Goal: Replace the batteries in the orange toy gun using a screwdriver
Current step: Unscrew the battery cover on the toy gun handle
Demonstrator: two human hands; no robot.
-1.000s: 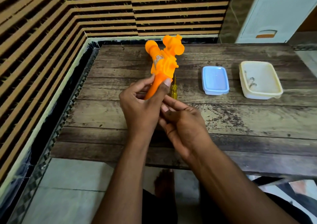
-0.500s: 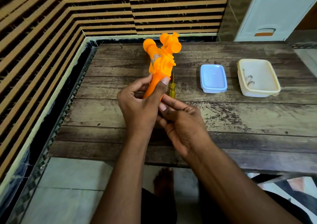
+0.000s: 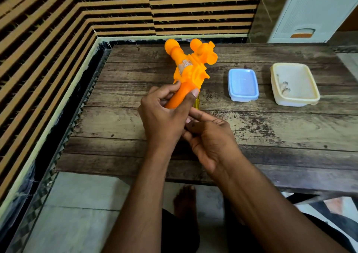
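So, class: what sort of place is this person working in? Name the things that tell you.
Probably a room in a home, not a workshop: a worn wooden table in a corner with striped wall panels, a tiled floor, and a white plastic cabinet behind.

No text, brand, number or sign is showing clearly enough to read. The orange toy gun (image 3: 190,66) is carrying a small pale sticker (image 3: 185,65) on its body, but whatever is printed on it is blurring into marks too small to make out.
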